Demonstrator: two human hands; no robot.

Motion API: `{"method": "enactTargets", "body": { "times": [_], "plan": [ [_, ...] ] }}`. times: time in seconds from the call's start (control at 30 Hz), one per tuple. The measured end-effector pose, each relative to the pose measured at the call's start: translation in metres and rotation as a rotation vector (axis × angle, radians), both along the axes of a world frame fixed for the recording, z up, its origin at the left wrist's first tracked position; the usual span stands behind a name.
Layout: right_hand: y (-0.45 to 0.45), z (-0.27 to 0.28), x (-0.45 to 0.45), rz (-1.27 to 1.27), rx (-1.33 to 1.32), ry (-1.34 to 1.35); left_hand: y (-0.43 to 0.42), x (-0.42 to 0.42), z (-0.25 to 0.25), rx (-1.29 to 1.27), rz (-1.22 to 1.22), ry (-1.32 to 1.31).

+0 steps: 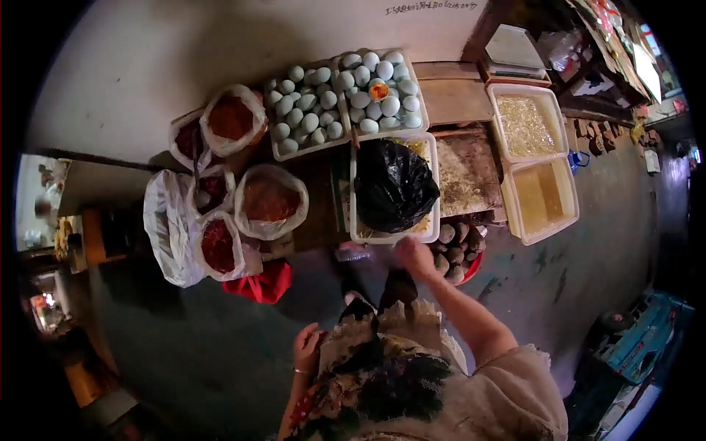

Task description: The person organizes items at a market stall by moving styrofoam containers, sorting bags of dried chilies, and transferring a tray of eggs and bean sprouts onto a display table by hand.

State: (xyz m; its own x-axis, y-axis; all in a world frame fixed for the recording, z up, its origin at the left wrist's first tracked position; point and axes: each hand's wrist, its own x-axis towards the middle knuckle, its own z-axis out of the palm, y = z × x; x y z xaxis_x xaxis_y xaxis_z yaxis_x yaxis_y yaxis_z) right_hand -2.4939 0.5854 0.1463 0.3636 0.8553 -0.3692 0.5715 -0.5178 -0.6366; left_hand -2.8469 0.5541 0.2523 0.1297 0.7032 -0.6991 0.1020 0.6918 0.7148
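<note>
My right hand (413, 255), a little blurred, is closed just at the near rim of a white plastic tub (365, 237). Whatever it grips, if anything, is hidden. A crumpled black plastic bag (393, 185) fills most of that tub, with yellowish bits showing around its edges. My left hand (307, 347) hangs low beside my patterned top, its fingers loosely bent and apart. I see nothing held in it. Beyond the tub stand two trays of pale blue-green eggs (307, 110); one opened egg (379, 90) among them shows an orange yolk.
At left stand several open bags of red seasoning (272, 198) and a red bag (261, 283). To the right are a tub of clear, glinting pieces (526, 125) and a tub of yellowish liquid (540, 192). A red basin of dark round lumps (454, 257) sits below the boards.
</note>
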Motion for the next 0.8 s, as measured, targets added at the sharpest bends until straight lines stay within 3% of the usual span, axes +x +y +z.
{"method": "enactTargets", "body": {
  "times": [0.03,0.07,0.1,0.17,0.2,0.27,0.37,0.47,0.5,0.63,0.7,0.77,0.8],
  "plan": [
    [-0.02,-0.043,-0.013,-0.143,-0.006,0.293,0.001,0.001,0.012,-0.012,-0.064,0.116],
    [-0.04,-0.123,-0.026,-0.414,-0.101,0.772,0.002,0.001,0.018,-0.024,-0.128,0.234],
    [-0.038,-0.112,-0.025,-0.42,-0.093,0.772,0.0,-0.002,0.014,-0.019,-0.136,0.233],
    [-0.024,-0.078,-0.026,-0.726,-0.06,1.398,-0.005,-0.008,0.007,0.059,-0.081,0.172],
    [-0.016,-0.091,-0.028,-0.734,-0.062,1.407,-0.006,-0.007,0.008,0.055,-0.087,0.181],
    [0.001,-0.119,-0.028,-1.266,0.156,1.504,0.003,0.01,0.023,0.123,-0.194,0.224],
    [0.003,-0.109,-0.02,-1.238,0.12,1.336,-0.003,-0.005,-0.012,0.098,-0.277,0.275],
    [-0.006,-0.092,0.008,-1.174,0.171,1.209,-0.004,0.001,-0.022,0.232,-0.261,0.23],
    [-0.002,-0.072,0.025,-1.18,0.081,1.114,-0.002,0.006,-0.017,0.223,-0.263,0.238],
    [-0.024,-0.081,0.058,-1.044,0.051,1.262,0.006,0.029,-0.019,0.103,-0.207,0.164],
    [-0.022,-0.042,0.074,-0.697,-0.435,1.242,0.01,0.039,-0.024,0.08,-0.202,0.137],
    [-0.016,-0.017,0.08,-0.658,-0.482,1.112,0.016,0.053,-0.022,0.147,-0.307,0.188],
    [-0.015,-0.019,0.085,-0.543,-0.324,0.814,0.016,0.053,-0.027,0.143,-0.315,0.191]
  ]
}}
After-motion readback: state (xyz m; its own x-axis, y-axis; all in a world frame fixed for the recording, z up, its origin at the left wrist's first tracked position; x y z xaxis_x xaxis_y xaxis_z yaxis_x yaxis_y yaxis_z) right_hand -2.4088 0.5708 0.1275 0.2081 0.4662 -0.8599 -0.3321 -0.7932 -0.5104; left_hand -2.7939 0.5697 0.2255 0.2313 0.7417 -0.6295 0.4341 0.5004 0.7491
